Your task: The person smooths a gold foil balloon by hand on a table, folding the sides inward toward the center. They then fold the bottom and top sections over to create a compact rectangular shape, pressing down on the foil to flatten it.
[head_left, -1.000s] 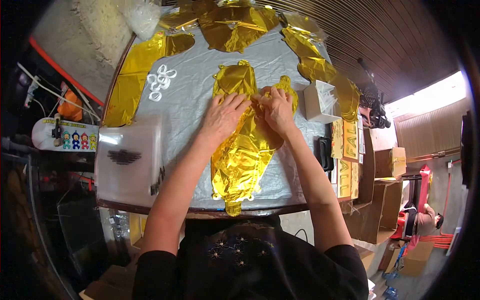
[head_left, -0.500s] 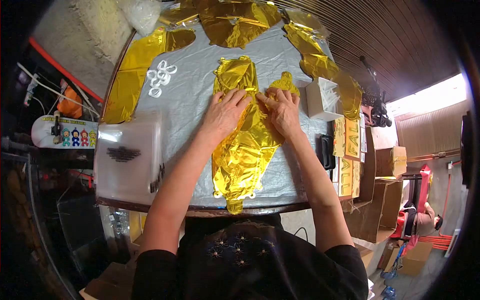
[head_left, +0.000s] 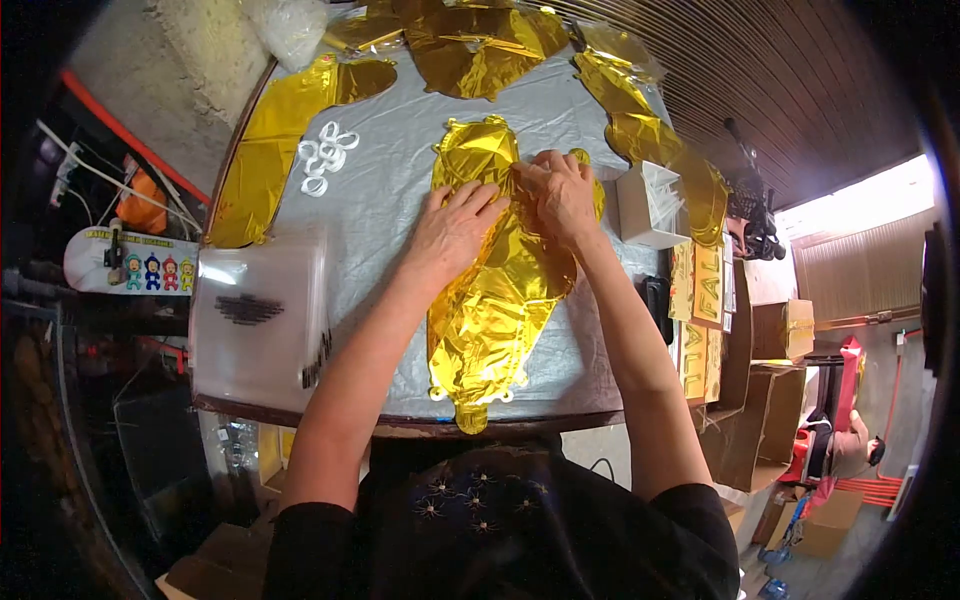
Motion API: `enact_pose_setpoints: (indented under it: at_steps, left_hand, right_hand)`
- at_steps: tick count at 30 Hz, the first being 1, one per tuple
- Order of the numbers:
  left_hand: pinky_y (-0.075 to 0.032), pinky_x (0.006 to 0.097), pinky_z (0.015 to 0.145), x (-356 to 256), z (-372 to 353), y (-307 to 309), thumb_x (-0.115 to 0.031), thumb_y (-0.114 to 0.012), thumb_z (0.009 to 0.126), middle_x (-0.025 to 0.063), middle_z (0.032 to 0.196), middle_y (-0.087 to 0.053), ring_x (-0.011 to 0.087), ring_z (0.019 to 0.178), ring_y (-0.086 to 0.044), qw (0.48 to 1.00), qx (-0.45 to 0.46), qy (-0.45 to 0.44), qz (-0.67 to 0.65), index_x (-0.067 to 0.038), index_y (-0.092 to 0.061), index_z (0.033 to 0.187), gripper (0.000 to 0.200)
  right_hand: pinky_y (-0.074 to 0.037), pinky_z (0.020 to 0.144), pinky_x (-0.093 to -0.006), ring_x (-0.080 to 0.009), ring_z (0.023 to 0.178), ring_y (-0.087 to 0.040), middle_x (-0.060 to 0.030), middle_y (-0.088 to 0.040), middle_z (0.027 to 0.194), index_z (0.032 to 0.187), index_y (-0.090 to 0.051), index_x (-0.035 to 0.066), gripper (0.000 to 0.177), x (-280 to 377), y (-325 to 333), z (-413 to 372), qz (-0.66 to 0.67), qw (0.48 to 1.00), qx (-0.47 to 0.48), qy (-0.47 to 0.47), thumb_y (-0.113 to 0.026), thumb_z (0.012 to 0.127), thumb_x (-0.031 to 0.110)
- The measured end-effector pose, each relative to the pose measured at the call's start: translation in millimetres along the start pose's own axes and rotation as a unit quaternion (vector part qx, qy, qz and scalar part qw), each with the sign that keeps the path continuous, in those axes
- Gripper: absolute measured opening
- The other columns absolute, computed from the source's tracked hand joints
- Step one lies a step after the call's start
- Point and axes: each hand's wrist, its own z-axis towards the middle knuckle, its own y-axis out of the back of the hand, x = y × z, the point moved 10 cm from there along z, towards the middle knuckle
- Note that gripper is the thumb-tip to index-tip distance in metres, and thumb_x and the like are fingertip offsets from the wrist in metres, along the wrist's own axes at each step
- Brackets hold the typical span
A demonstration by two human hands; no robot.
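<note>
A deflated gold foil balloon (head_left: 495, 330) lies lengthwise on the table in front of me, crinkled and partly folded over along its length. A narrow tab sticks out at its near end, past the table edge. My left hand (head_left: 455, 228) rests on its upper left part, fingers stretched out and pressing the foil flat. On the right side, my right hand (head_left: 565, 205) has its fingers bent round the folded edge of the foil. Part of the balloon's right flap is hidden beneath that hand.
White rings (head_left: 326, 155) lie at the upper left. Clear plastic bags (head_left: 255, 340) are stacked at the left edge. A white box (head_left: 640, 210) of thin white pieces stands right, beside a black object (head_left: 656, 305). More gold foil (head_left: 270, 150) lies around the far edges.
My right hand has moved slightly up and its fingers have curled in, with the right flap drawn inward beneath it. My left hand stays almost in place.
</note>
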Motion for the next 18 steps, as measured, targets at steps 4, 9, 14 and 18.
enact_pose_setpoints:
  at_steps: [4, 9, 14, 18]
  left_hand:
    - [-0.035, 0.0464, 0.115, 0.7, -0.5, 0.3, -0.011, -0.056, 0.096, 0.0065, 0.146, -0.055, 0.0254, 0.139, -0.049, 1.000, -0.012, 0.000, -0.016, -0.011, -0.060, 0.143, 0.047]
    - [-0.036, 0.0487, 0.113, 1.8, -0.7, 1.4, -0.010, -0.057, 0.093, 0.0059, 0.146, -0.057, 0.0249, 0.139, -0.049, 0.999, -0.024, 0.001, -0.023, -0.013, -0.063, 0.141, 0.048]
    - [-0.034, 0.0479, 0.116, 1.1, -0.9, 2.6, -0.011, -0.056, 0.097, 0.0069, 0.150, -0.054, 0.0261, 0.141, -0.048, 1.000, -0.006, 0.002, -0.022, -0.012, -0.059, 0.145, 0.048]
    - [-0.033, 0.0477, 0.116, 2.5, -1.8, 0.5, -0.011, -0.056, 0.098, 0.0069, 0.151, -0.054, 0.0260, 0.142, -0.047, 1.000, -0.002, 0.008, -0.018, -0.013, -0.059, 0.145, 0.048]
  right_hand:
    - [-0.040, 0.099, -0.0467, -0.0283, 0.116, -0.059, -0.0054, -0.066, 0.123, 0.127, -0.076, 0.034, 0.043, -18.1, -13.7, 23.1, -0.029, 0.999, 0.001, -0.024, -0.060, 0.092, 0.014]
    - [-0.042, 0.098, -0.0464, -0.0295, 0.115, -0.061, -0.0060, -0.067, 0.123, 0.128, -0.076, 0.034, 0.046, -33.9, -25.1, 47.5, -0.045, 0.998, 0.006, -0.043, -0.059, 0.092, 0.012]
    - [-0.059, 0.086, -0.0535, -0.0438, 0.103, -0.071, -0.0252, -0.071, 0.115, 0.115, -0.078, 0.009, 0.033, -82.9, -2.4, 47.0, 0.092, 0.985, -0.036, -0.143, -0.065, 0.085, 0.011]
    - [-0.061, 0.080, -0.0518, -0.0468, 0.089, -0.072, -0.0274, -0.073, 0.096, 0.098, -0.075, -0.004, 0.024, -91.8, 19.1, -18.6, -0.020, 0.968, 0.119, -0.222, -0.065, 0.088, 0.017]
